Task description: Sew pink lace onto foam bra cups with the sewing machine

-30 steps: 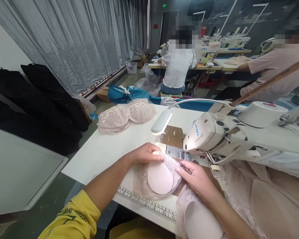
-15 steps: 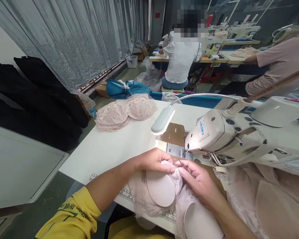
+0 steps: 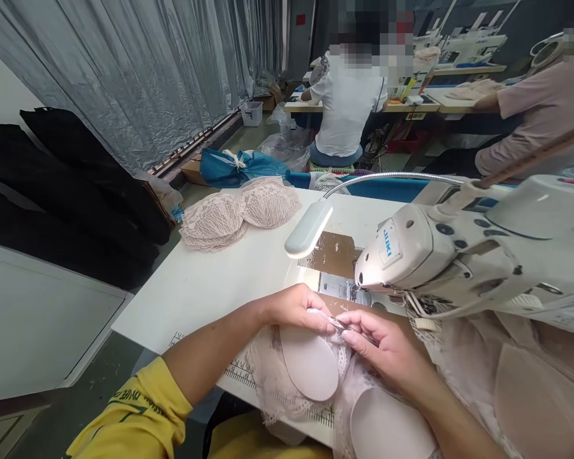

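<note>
My left hand (image 3: pixel 300 311) pinches the edge of a pale pink lace bra (image 3: pixel 310 366) between thumb and fingers. One smooth moulded cup hangs under that hand, and the second cup lies lower, by my right forearm. In my right hand (image 3: pixel 380 341) is a pair of small metal thread snips (image 3: pixel 338 324), largely covered by the fingers. Their tip meets the lace edge beside my left fingertips. Whether the blades are parted I cannot tell. Both hands are over the table's front edge, just before the sewing machine (image 3: pixel 397 248).
A stack of lace bra cups (image 3: pixel 242 213) lies at the table's far left. The machine's lamp (image 3: pixel 310 229) hangs over the needle area. More sheer pink fabric (image 3: pixel 526 395) lies at right. Two people sit at machines beyond, near a blue bundle (image 3: pixel 239 167).
The snips' tip has swung from pointing up to lying against the lace edge at my left fingers. My left hand keeps its pinch. The view has shifted slightly.
</note>
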`<action>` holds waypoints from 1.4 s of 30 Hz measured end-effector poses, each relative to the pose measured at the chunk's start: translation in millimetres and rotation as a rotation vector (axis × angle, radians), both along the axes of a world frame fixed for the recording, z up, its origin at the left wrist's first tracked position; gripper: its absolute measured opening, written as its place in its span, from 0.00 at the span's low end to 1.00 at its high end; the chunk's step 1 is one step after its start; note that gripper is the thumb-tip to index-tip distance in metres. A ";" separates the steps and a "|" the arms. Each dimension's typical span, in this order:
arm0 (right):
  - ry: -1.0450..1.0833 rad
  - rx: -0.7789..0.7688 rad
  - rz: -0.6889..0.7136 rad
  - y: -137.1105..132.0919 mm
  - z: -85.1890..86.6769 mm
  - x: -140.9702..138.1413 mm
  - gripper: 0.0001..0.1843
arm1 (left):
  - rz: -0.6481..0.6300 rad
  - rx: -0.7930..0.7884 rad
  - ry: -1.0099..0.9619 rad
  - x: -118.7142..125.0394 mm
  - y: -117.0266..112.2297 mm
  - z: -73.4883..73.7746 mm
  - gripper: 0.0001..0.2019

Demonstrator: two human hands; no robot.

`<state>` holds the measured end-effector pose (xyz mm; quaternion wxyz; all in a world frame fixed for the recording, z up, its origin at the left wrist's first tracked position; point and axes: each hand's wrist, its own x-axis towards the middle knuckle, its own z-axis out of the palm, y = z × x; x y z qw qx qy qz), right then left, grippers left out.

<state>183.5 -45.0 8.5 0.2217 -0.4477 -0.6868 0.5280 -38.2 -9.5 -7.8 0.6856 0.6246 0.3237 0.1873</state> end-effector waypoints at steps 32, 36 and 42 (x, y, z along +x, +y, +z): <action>-0.180 -0.007 -0.024 -1.5 1.1 -4.9 0.17 | -0.194 0.140 0.374 -36.1 10.2 23.8 0.14; -0.044 -0.070 0.091 -3.7 -2.1 -8.5 0.18 | -0.046 0.121 0.206 -43.3 10.1 27.7 0.13; -0.007 0.004 -0.102 -6.5 -3.3 -19.4 0.13 | 0.086 0.133 0.089 -18.1 -0.3 25.9 0.12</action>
